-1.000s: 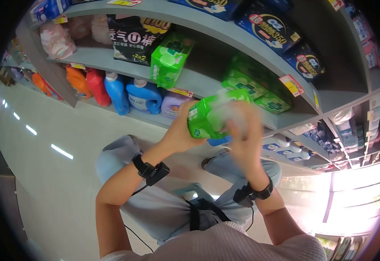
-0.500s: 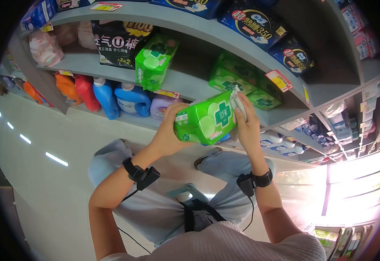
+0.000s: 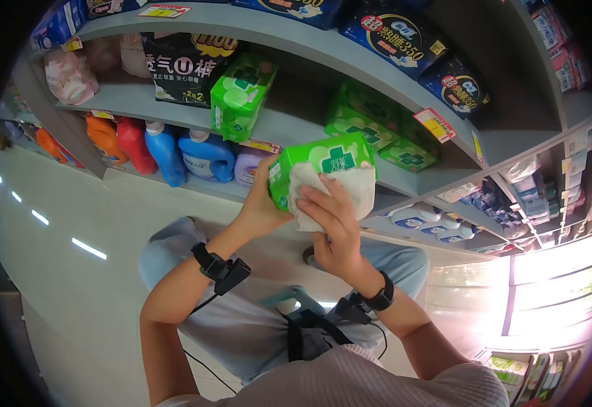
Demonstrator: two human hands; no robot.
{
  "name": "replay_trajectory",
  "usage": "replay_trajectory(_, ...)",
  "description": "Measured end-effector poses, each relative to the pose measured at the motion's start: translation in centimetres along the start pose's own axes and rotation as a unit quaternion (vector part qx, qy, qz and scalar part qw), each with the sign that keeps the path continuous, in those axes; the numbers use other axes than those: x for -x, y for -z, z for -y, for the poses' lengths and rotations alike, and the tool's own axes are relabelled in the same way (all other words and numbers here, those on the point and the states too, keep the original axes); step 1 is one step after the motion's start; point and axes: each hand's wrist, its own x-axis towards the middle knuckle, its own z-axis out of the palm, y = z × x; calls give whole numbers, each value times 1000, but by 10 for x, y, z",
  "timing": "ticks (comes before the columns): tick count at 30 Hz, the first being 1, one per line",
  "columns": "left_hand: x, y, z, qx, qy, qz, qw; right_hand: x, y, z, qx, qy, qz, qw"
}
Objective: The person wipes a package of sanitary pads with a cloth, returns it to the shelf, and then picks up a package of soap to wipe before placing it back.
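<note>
A green pack of sanitary pads (image 3: 319, 154) with a cross logo is held in front of the shelf. My left hand (image 3: 263, 207) grips its left end, fingers partly hidden behind it. My right hand (image 3: 333, 224) presses a whitish cloth (image 3: 358, 188) against the front face of the pack, covering its lower part. The fingers of that hand lie bent over the cloth. Behind the pack, on the shelf, stand similar green packs (image 3: 241, 95), with more of them (image 3: 364, 115) further right.
The grey shelf (image 3: 296, 129) curves across the view. A black bag (image 3: 177, 71) stands on it, with dark blue packs (image 3: 394, 37) on the level above. Detergent bottles (image 3: 204, 156) line the lower level. A bright window (image 3: 547, 292) is at the right.
My right hand has moved left and down with the cloth, from the pack's right end onto its front face. The pack has turned slightly in my left hand.
</note>
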Motion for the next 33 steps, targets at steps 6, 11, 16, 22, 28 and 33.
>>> replay_trajectory(6,1,-1,0,187,149,-41,970,11,-9,-18,114,100,90,984)
replay_trajectory(11,1,9,2,292,222,-48,929,16,-1,-28,153,95,169,969)
replay_trajectory(16,-1,10,-6,321,226,-25,919,15,26,-45,161,-94,24,982)
replay_trajectory(22,8,10,-1,376,255,130,881,3,51,-64,-275,-361,-68,888)
replay_trajectory(28,5,1,-6,432,307,29,848,5,38,-49,-330,-314,-78,887)
replay_trajectory(33,-3,12,2,510,313,-16,801,18,32,-35,-234,-209,-5,949)
